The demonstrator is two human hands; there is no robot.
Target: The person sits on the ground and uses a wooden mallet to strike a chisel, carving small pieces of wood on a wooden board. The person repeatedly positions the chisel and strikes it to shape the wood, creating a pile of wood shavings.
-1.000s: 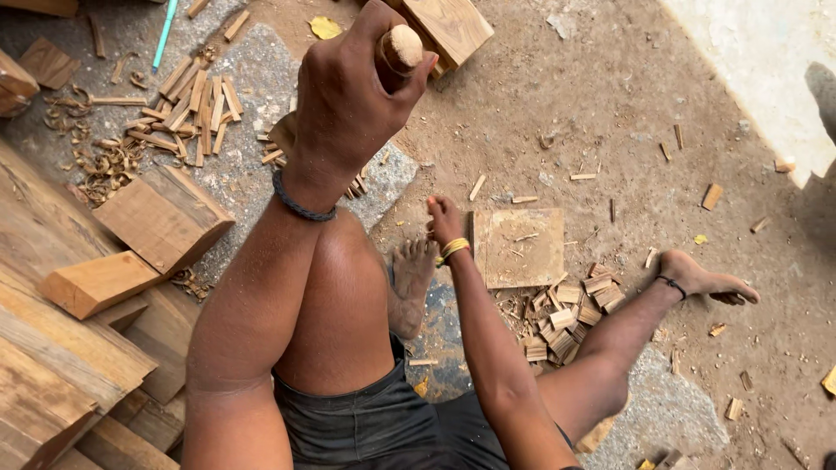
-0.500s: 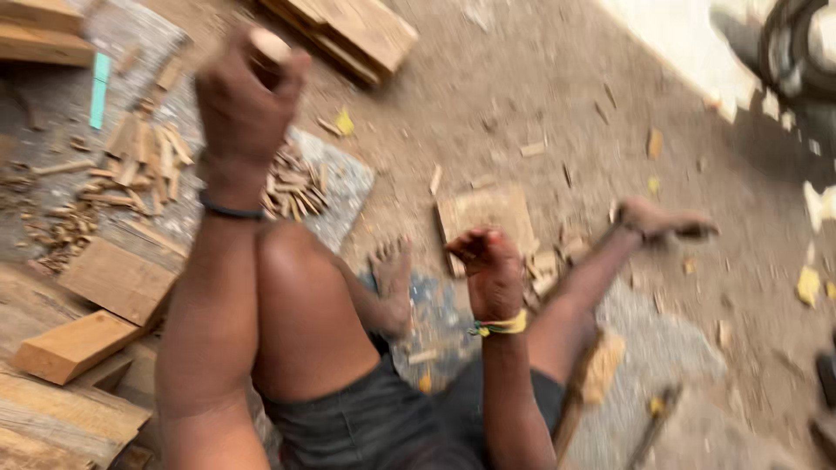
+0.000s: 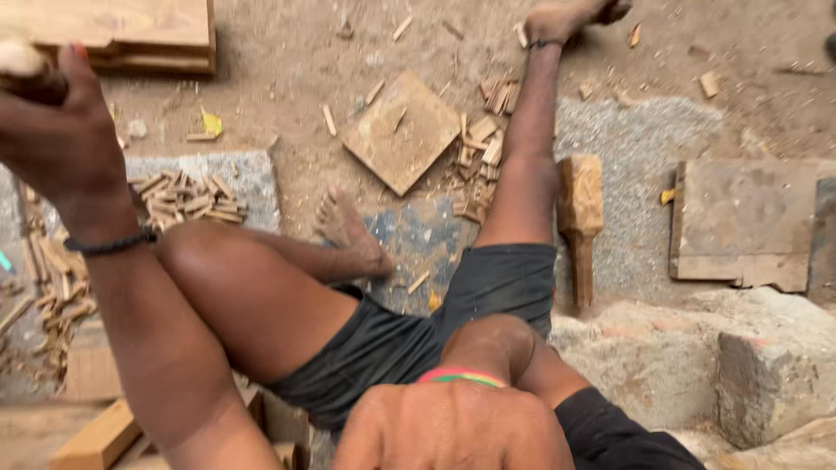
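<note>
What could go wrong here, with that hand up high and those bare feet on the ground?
1. The left hand is raised, gripping a wooden handle. A swing down could possibly hit the bare foot near the wooden block.
2. Small wood sticks and chips lie around the legs, so a splinter in bare skin seems likely.
3. The mallet lies right beside the stretched leg and could be kicked.

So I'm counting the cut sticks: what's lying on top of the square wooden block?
One small stick lies on the block, with some dust. More sticks are piled beside its right edge, on the ground. Whatever is beneath the block is covered.
</note>
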